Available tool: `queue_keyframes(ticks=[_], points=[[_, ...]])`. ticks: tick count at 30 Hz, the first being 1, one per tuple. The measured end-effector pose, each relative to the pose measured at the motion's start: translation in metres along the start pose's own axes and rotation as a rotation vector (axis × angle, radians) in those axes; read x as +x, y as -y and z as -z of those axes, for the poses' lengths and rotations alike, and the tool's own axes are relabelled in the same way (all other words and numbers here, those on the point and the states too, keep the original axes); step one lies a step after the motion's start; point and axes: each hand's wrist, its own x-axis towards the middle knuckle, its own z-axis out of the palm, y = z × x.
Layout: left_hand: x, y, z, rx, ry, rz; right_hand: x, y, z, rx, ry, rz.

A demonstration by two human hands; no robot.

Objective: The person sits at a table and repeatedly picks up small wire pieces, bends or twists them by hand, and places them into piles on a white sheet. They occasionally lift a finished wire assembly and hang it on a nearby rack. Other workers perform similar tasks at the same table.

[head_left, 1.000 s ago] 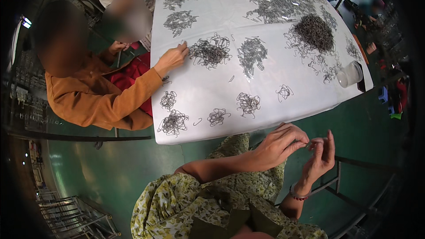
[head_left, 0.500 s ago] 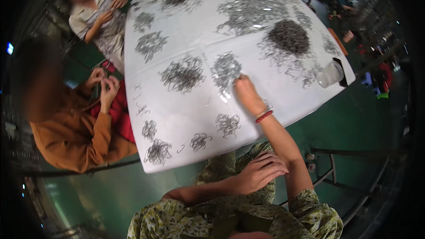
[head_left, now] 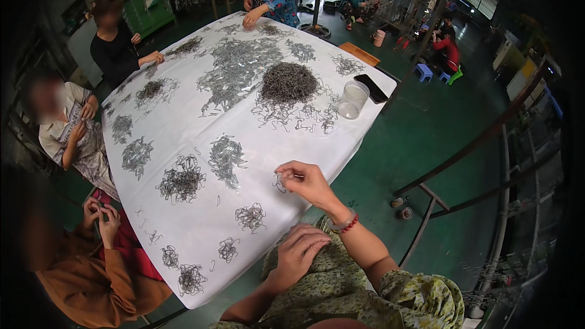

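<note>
My right hand point(head_left: 306, 184), with a red bead bracelet at the wrist, is just above the table's near edge. Its thumb and fingers are pinched; what lies between them is too small to make out. Beside its fingertips are a few bent wire hooks point(head_left: 278, 183). Over my lap, near the table edge, my left hand point(head_left: 300, 252) is curled with fingers together, and anything inside it is hidden. Left of my right hand lie a pile of small shiny silver pieces point(head_left: 225, 159) and a pile of dark wire hooks point(head_left: 182, 181). Smaller hook clusters point(head_left: 250, 217) are nearer to me.
A dense mound of hooks point(head_left: 289, 83) rises on the white-covered table point(head_left: 292, 146). Beyond it spread silver pieces point(head_left: 234, 64). A clear plastic tub point(head_left: 353, 99) and a black phone-like slab point(head_left: 373, 88) sit at the right corner. Several people work around the left and far sides.
My right hand has left the pile of silver pieces and come back toward me, above the near hooks. My left hand has curled more and stays over my lap. The view has turned right.
</note>
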Motion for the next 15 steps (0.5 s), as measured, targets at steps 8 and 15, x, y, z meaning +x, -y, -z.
queue_keyframes(ticks=[8,15], points=[[-0.002,0.007,-0.010,-0.132,-0.030,0.248,-0.140,0.061,0.047,-0.069,-0.118,0.198],[0.009,-0.004,-0.017,-0.127,-0.004,0.249,-0.150,0.065,0.037,-0.216,-0.181,0.310]])
